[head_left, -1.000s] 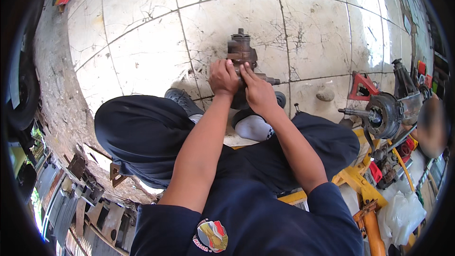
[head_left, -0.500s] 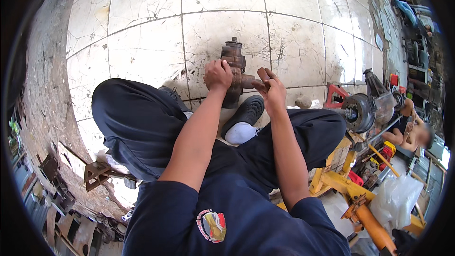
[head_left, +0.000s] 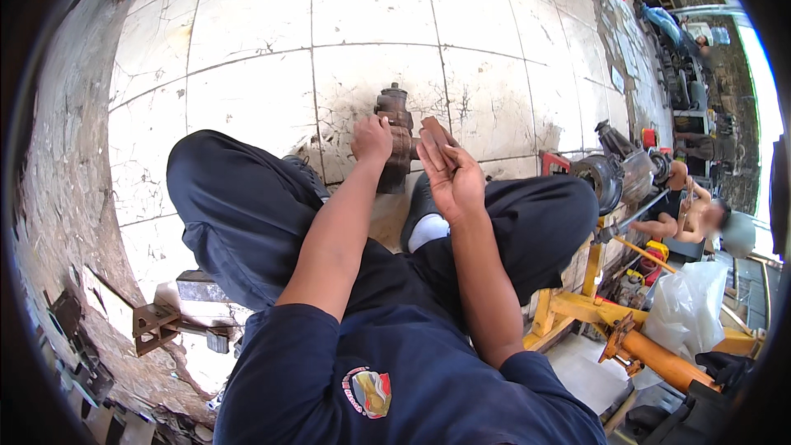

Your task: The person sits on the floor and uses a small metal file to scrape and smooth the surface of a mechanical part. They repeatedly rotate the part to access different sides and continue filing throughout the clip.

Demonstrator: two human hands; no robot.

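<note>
A rusty brown steering gearbox, with a stubby threaded end pointing away from me, stands on the tiled floor between my feet. My left hand is closed against its left side, and the fingertips rest on the housing. Just to the right of the gearbox, my right hand holds a flat reddish-brown strip, which looks like sandpaper, along its fingers. The palm is turned partly up. Those fingers hide most of the shaft that sticks out of the gearbox's right side.
A dark axle hub lies right of my knee, near a red stand. Beyond is a yellow frame with a clear plastic bag. A rusty metal bracket lies at left. Another person sits far right.
My right hand has turned its palm more upward and moved in closer to the gearbox with the strip. My left hand keeps its hold. The whole view has shifted slightly.
</note>
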